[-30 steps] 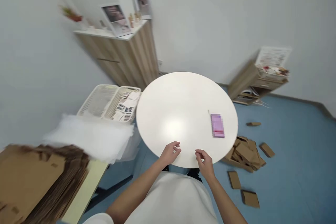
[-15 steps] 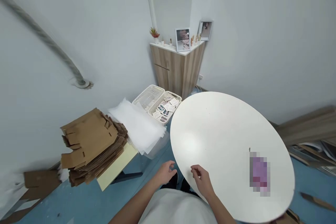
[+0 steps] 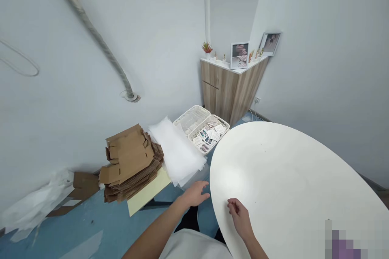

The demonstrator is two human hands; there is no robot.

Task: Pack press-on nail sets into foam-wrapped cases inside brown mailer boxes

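My left hand [image 3: 196,194] is in the air beside the table's left edge, over the floor, with thumb and fingers apart and nothing in it. My right hand [image 3: 240,215] is over the near left part of the white table [image 3: 282,170], its fingers loosely curled; I see nothing held in it. Closest to my left hand lie sheets of white packing foam [image 3: 176,149]. Left of them is a stack of flat brown cardboard boxes [image 3: 130,153] on a pale yellow board [image 3: 148,194].
Two white plastic baskets, one holding clear pieces [image 3: 193,119] and the other small cards [image 3: 217,129], stand beyond the foam. A wooden corner cabinet [image 3: 225,93] bears picture frames and a plant. A blurred purple patch [image 3: 343,247] covers something on the table. White plastic [image 3: 45,198] lies far left.
The view has swung left, so the table, cabinet and stack sit further right in the picture. My left hand has reached slightly forward; both hands remain without anything visible in them.
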